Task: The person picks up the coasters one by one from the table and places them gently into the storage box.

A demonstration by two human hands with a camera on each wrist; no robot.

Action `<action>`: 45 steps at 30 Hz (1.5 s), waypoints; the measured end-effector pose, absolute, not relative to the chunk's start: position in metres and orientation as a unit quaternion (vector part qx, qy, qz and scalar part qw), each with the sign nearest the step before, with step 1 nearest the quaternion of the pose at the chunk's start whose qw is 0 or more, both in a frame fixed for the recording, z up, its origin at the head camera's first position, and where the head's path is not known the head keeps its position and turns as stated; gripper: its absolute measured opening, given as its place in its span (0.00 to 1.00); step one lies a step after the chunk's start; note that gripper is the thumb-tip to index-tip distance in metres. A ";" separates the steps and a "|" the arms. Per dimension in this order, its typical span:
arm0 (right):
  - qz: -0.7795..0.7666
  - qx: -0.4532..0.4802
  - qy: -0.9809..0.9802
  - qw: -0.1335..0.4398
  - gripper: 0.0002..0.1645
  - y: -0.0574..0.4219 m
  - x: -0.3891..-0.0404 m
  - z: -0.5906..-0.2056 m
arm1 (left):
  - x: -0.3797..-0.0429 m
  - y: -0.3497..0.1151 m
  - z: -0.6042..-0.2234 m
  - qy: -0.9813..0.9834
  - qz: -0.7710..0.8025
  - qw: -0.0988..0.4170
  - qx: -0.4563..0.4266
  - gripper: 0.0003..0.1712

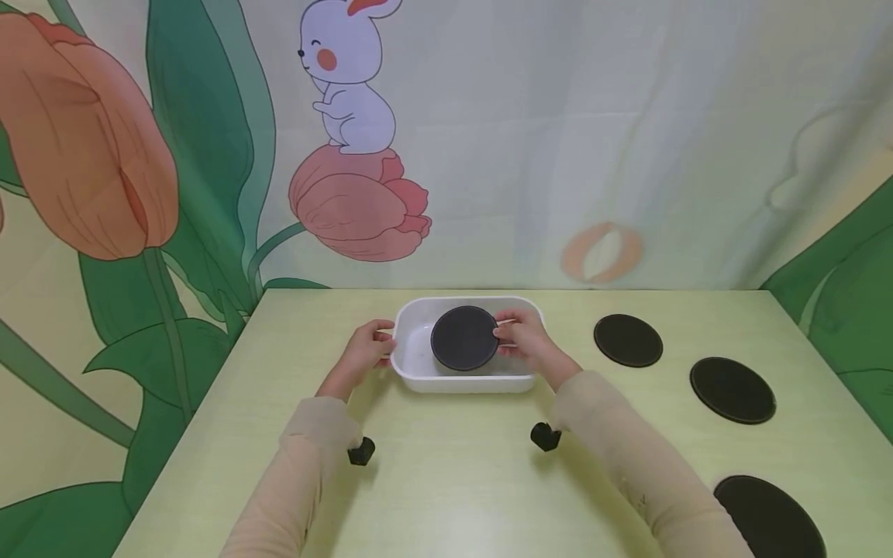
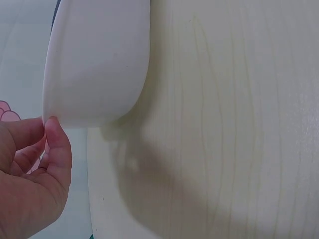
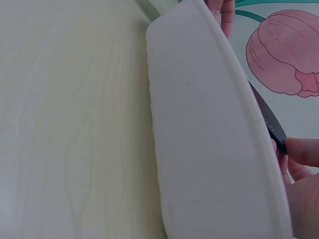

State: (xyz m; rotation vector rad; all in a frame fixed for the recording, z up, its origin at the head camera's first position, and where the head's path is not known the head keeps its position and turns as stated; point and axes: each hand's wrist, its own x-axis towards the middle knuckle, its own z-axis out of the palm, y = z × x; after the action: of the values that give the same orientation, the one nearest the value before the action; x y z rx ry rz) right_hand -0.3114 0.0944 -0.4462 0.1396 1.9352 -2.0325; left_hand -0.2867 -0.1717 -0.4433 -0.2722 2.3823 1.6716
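A white rectangular basin (image 1: 467, 384) with rounded corners sits near the back edge of the table. My left hand (image 1: 368, 346) pinches its left rim between thumb and fingers, which the left wrist view shows at the corner of the white wall (image 2: 94, 64). A round black disc, like a coaster (image 1: 465, 338), is tilted over the inside of the basin. My right hand (image 1: 525, 336) pinches this coaster at its right edge, thumb on the upper face. In the right wrist view the basin wall (image 3: 209, 124) hides most of the coaster (image 3: 269, 117).
To the right on the pale wooden table (image 1: 446, 480) lie three more black discs: one near the back (image 1: 628, 340), one farther right (image 1: 732, 390) and one at the front (image 1: 770, 519), partly behind the right sleeve. A printed curtain (image 1: 488, 155) hangs behind the table.
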 end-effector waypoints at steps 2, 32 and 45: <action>-0.716 0.057 0.676 0.163 0.17 0.090 -0.313 -0.449 | -0.287 -0.172 -0.443 0.810 0.569 0.107 -0.092 0.22; -0.500 -0.051 0.858 0.107 0.21 0.098 -0.335 -0.466 | -0.284 -0.170 -0.442 0.821 0.556 0.097 -0.087 0.22; -0.300 -0.154 0.941 -0.022 0.20 0.140 -0.318 -0.415 | -0.284 -0.169 -0.441 0.821 0.554 0.102 -0.095 0.22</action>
State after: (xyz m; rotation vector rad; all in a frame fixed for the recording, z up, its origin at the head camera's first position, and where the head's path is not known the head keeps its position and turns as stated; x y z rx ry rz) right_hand -0.3178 0.1397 -0.4154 -0.4902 2.9992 -0.9573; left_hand -0.2836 -0.1686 -0.4406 -0.2794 2.4229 1.6356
